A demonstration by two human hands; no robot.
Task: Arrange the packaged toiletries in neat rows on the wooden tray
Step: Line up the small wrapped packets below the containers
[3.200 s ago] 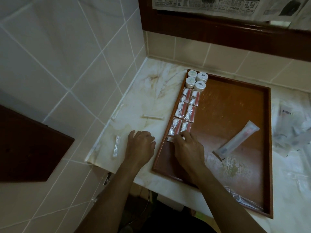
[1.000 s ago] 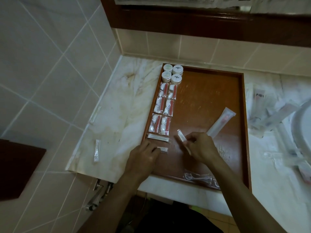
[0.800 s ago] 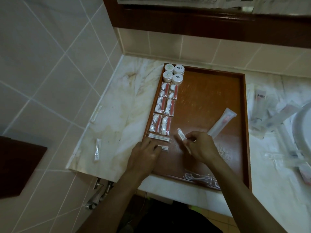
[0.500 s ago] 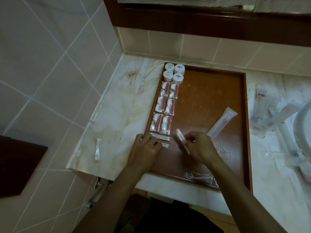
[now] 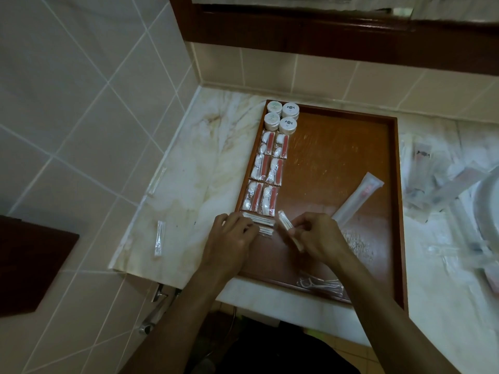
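Observation:
A wooden tray [image 5: 334, 147] lies on the marble counter. Along its left side stand several small white jars [image 5: 282, 117], then two columns of red-and-white sachets [image 5: 266, 174]. Below them lie thin white packets [image 5: 260, 220] set crosswise. My left hand [image 5: 229, 238] rests on these packets, its fingertips pressing the lower one at the tray's left edge. My right hand [image 5: 316, 236] pinches another thin white packet [image 5: 287, 228], held tilted just above the tray. A long clear toothbrush packet [image 5: 359, 198] lies diagonally on the tray. A clear bag of floss picks [image 5: 321, 283] sits near the front edge.
Two thin packets [image 5: 159, 238] lie on the counter left of the tray by the tiled wall. Several clear packaged items [image 5: 432, 184] are heaped to the right, beside a white basin edge [image 5: 486, 211]. A dark wooden mirror frame [image 5: 324, 31] runs above.
My left hand slid up the tray's left edge, pushing the lower thin packet against the one under the sachets. My right hand kept holding its packet almost still.

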